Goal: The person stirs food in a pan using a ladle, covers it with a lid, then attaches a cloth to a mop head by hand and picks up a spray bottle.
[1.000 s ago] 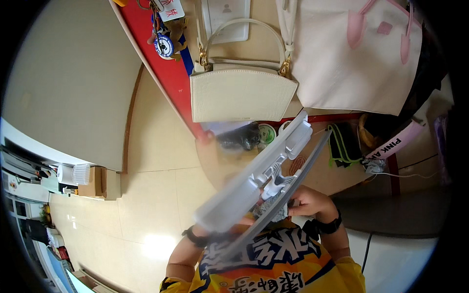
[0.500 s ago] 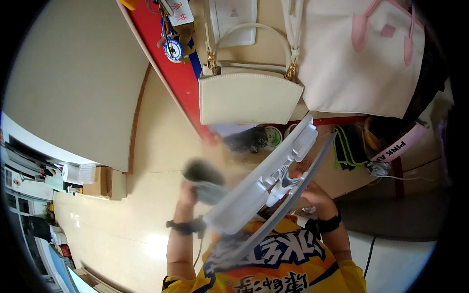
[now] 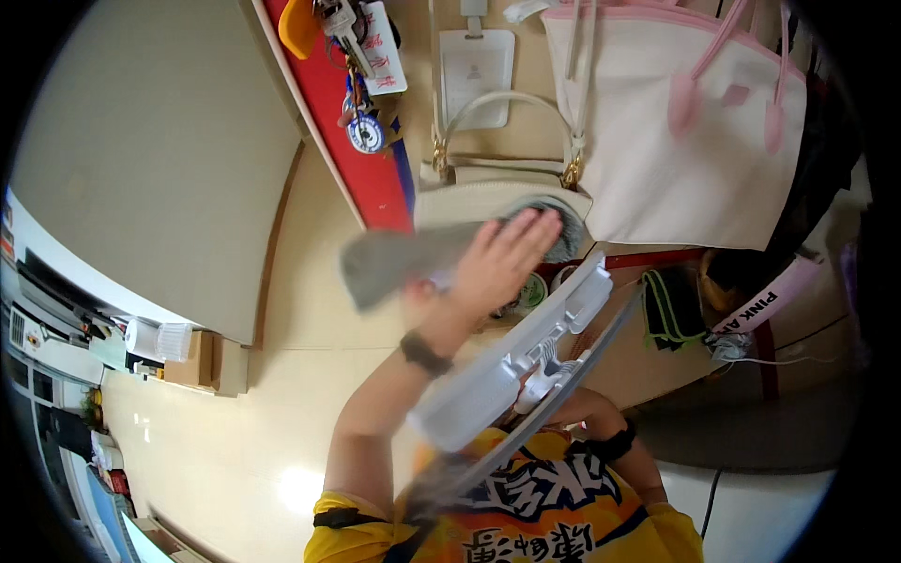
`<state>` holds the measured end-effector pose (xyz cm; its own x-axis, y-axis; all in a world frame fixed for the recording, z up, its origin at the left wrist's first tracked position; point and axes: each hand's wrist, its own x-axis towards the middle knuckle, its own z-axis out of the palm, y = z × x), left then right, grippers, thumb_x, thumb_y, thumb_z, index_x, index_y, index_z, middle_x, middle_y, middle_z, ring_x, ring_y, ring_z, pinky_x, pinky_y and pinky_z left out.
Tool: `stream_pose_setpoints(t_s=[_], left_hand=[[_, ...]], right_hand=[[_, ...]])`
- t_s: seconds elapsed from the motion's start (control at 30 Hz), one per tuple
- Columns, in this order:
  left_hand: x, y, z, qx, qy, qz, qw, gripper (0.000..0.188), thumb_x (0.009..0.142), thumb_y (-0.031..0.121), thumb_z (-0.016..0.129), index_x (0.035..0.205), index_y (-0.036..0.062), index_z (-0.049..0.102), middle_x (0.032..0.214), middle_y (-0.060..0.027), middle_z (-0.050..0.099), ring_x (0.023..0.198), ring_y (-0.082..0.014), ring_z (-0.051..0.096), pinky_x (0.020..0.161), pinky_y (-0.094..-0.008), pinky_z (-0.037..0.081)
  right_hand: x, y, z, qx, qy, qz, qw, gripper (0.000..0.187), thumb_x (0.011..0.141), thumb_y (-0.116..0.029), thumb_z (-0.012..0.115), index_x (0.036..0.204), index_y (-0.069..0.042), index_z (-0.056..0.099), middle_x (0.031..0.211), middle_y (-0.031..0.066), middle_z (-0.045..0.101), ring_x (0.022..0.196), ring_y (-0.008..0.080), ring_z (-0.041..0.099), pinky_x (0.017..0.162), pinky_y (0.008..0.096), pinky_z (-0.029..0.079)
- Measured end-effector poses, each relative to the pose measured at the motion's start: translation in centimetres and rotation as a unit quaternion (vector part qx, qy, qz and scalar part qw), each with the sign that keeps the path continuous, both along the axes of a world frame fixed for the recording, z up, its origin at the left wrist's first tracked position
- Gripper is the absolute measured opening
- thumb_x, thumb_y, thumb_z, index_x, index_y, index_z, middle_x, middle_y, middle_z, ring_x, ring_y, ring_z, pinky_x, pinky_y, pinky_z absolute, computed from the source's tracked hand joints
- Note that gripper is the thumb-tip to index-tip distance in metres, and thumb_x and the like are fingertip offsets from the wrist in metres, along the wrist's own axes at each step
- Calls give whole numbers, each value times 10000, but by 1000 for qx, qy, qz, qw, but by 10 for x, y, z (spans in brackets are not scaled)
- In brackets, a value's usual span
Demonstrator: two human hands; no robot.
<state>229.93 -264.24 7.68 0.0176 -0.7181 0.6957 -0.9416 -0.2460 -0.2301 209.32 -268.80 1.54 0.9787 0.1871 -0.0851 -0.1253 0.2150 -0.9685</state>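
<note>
My left hand (image 3: 511, 258) reaches forward with a grey cloth (image 3: 408, 258), its fingers lying straight over it. The cloth, smeared by motion, overlaps the lower front of a cream handbag (image 3: 450, 208). I cannot tell whether it touches the bag. Close in front of my chest is a tilted white plastic piece (image 3: 497, 375) with hooked clips and a grey flat panel (image 3: 563, 380) alongside. Behind the panel, my right hand (image 3: 574, 409) shows only in part; its fingers are hidden, so their grip on the panel does not show.
A white tote with pink handles (image 3: 676, 169) stands right of the handbag. Keys (image 3: 343, 28) and charms (image 3: 364, 134) lie on the red strip at left. A white badge holder (image 3: 477, 80) is behind. Black cloth with green edging (image 3: 674, 310) lies at right.
My left hand has moved forward and right with the grey cloth, up to the handbag. My right hand has drawn lower behind the panel. The whole view has shifted slightly.
</note>
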Motion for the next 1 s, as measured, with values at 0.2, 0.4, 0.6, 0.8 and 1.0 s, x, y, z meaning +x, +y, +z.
stream_pose_setpoints(t_s=[0.2, 0.4, 0.6, 0.8, 1.0], left_hand=[[15, 1, 3, -44, -17, 14, 999, 471, 737, 161, 413, 1206, 134, 382, 1265, -7, 352, 1128, -155, 342, 868, -395, 295], [30, 24, -19, -174, 144, 96, 969, 601, 619, 7, 461, 1210, 29, 349, 1280, -137, 305, 1199, -307, 244, 961, -510, 106], [35, 36, -64, -112, 110, 117, 981, 570, 635, -2, 473, 1195, 24, 366, 1279, -134, 302, 1197, -304, 246, 961, -513, 116], [28, 72, -58, 18, 151, -25, 988, 493, 620, 13, 505, 1109, 48, 456, 1193, -93, 407, 1128, -271, 343, 920, -460, 268], [24, 141, -16, -230, 415, -38, 879, 309, 664, -103, 328, 874, -35, 544, 888, -146, 568, 898, -236, 530, 815, -307, 396]], right_hand=[[-9, -5, -35, -64, 22, -31, 997, 600, 689, -146, 652, 1191, -31, 345, 1128, 66, 429, 1034, 168, 404, 863, 300, 354], [-5, -1, -47, -74, -26, -15, 997, 382, 663, -123, 675, 985, -26, 493, 944, 63, 517, 888, 152, 486, 744, 261, 411], [-2, 5, -20, 45, 25, -20, 998, 332, 690, -158, 650, 961, -29, 508, 927, 49, 515, 875, 133, 481, 740, 247, 392], [-1, 4, -5, -37, -25, -22, 999, 316, 717, -164, 618, 973, -21, 499, 942, 47, 498, 906, 138, 465, 776, 262, 380], [-14, -16, -20, -180, -5, 14, 984, 482, 749, -112, 572, 1168, 7, 365, 1118, 110, 437, 1076, 190, 391, 891, 301, 325]])
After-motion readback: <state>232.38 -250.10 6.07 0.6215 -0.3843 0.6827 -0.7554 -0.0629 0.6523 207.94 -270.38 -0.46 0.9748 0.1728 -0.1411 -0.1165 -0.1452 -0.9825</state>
